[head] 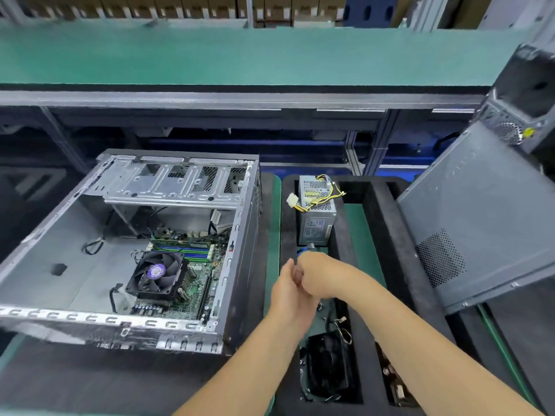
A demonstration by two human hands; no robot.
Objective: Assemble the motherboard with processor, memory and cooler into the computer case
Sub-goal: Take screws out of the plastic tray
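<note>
The open computer case (240, 235) lies on its side at the left. The motherboard (196, 283) sits in its lower right corner, with the black cooler fan (154, 276) on top and memory sticks (183, 243) behind the fan. My two hands meet just right of the case, above a black foam tray (378, 223). My left hand (286, 291) has its fingers fairly straight and its palm turned toward the right hand. My right hand (318, 276) is curled into a loose fist against that palm. Nothing shows between its fingers.
A grey power supply (318, 219) with yellow and black wires stands in the tray's far slot. A black fan (327, 366) and small loose parts lie in the near slots. A grey case side panel (480, 223) leans at the right. A green shelf (240, 55) runs across the back.
</note>
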